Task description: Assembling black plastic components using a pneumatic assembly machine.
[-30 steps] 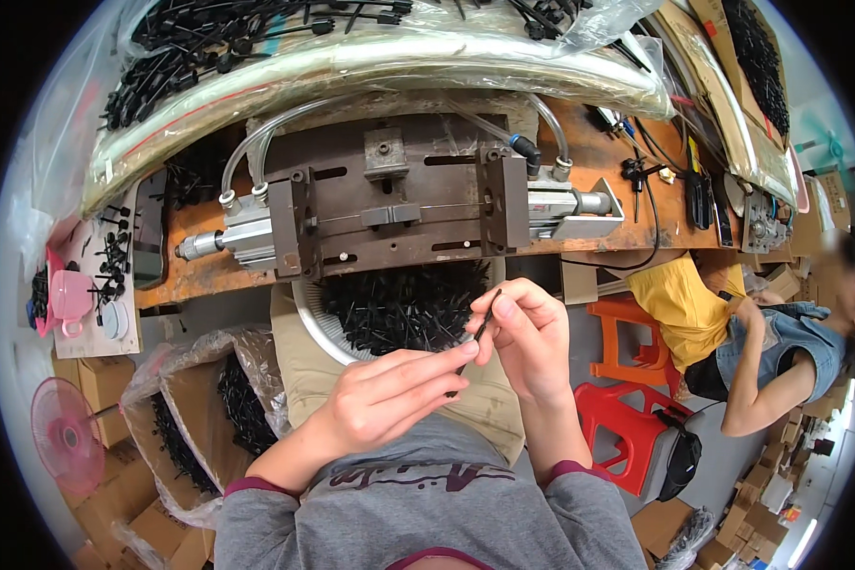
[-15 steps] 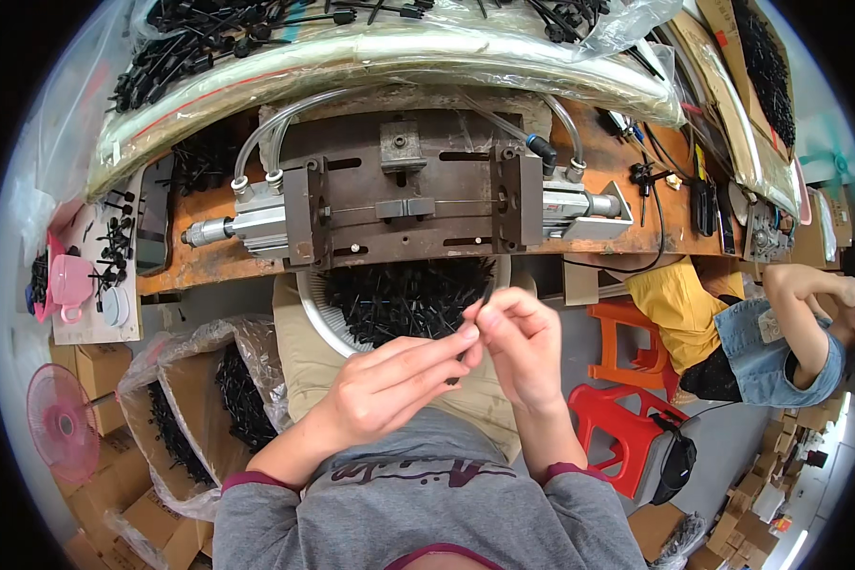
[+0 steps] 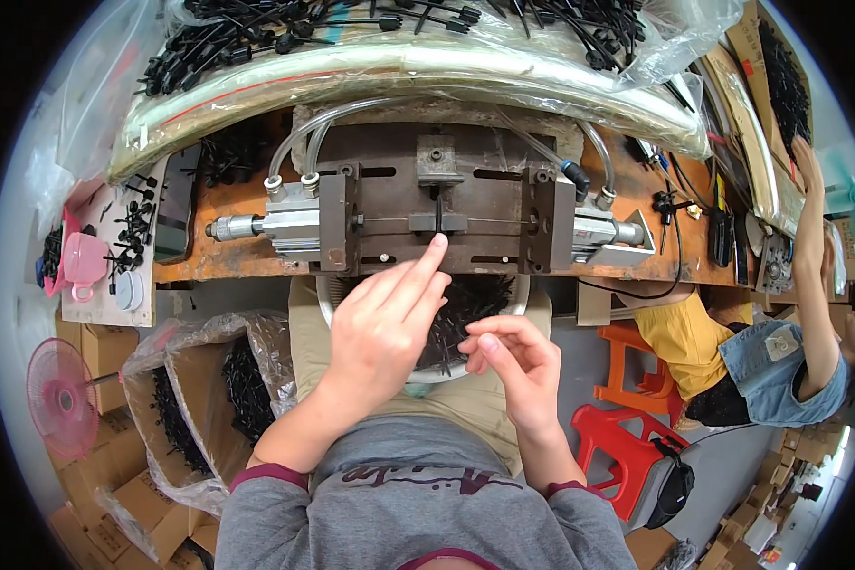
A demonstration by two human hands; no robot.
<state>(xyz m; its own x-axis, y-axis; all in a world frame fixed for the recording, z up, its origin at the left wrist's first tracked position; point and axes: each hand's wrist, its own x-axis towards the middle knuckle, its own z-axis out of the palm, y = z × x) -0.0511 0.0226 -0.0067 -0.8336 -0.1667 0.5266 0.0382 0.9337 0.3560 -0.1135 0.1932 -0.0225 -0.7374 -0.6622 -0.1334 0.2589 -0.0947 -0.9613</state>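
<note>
My left hand reaches to the metal fixture on the bench, index finger stretched out. Its fingertip touches the near end of a thin black plastic piece, which stands in the slot of the small grey block. My right hand hovers over the lap at the basin's right side, fingers loosely bent and apart, with nothing visible in them. Between my knees a pale basin holds many black plastic pieces, partly hidden behind my left hand.
Air cylinders with clear hoses flank the fixture. Plastic-wrapped bundles with black parts on top lie behind. Lined cartons and a pink fan are at left. Red stool and a co-worker are at right.
My left hand has moved forward from my right hand to the fixture, and a black piece now stands in the block's slot. My right hand has dropped slightly. The co-worker's arm has stretched forward.
</note>
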